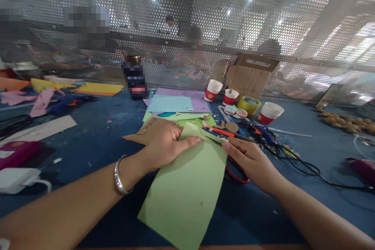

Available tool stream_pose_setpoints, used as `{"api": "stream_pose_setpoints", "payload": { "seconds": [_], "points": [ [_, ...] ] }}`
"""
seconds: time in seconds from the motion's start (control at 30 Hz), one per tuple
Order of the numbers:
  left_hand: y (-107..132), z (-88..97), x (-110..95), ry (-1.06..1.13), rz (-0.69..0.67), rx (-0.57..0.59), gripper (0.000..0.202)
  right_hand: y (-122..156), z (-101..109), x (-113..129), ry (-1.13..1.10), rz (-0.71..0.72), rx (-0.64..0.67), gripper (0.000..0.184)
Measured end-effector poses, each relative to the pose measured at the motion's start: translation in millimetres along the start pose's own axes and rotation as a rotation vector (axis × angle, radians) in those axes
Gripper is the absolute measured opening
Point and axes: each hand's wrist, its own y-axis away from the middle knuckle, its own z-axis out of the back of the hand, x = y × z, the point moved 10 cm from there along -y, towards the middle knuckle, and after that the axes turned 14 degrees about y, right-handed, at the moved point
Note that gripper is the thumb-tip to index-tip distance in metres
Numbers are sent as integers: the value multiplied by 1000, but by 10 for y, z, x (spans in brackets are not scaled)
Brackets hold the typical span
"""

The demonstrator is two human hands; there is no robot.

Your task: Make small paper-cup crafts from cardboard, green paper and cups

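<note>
A light green paper sheet (184, 187) lies on the blue table (96, 140) in front of me, its far edge folded over. My left hand (166, 146) pinches that folded far edge, thumb on top of the paper. A silver bangle (119, 175) sits on the left wrist. My right hand (252, 162) is closed round red-handled scissors (236, 175), whose blades point at the sheet's right far corner. Part of the scissors is hidden under the hand.
Behind the sheet are brown cardboard (149, 131), purple and light blue papers (175, 101), three red-and-white paper cups (269, 112), a yellow tape roll (249, 104), a blue glue gun (265, 134) with black cable, an open carton (250, 74). Paper scraps lie left; a perforated metal screen stands behind.
</note>
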Motion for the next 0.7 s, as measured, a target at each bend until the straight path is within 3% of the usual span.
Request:
{"api": "stream_pose_setpoints", "payload": {
  "seconds": [0.23, 0.5, 0.7],
  "points": [
    [83, -243, 306, 286, 279, 95, 35, 26, -103, -2, -264, -44, 73, 41],
    [98, -363, 282, 435, 301, 126, 29, 45, -93, 31, -257, -28, 88, 41],
    [91, -374, 294, 436, 298, 134, 35, 44, -92, 25, -232, -22, 94, 41]
  ]
}}
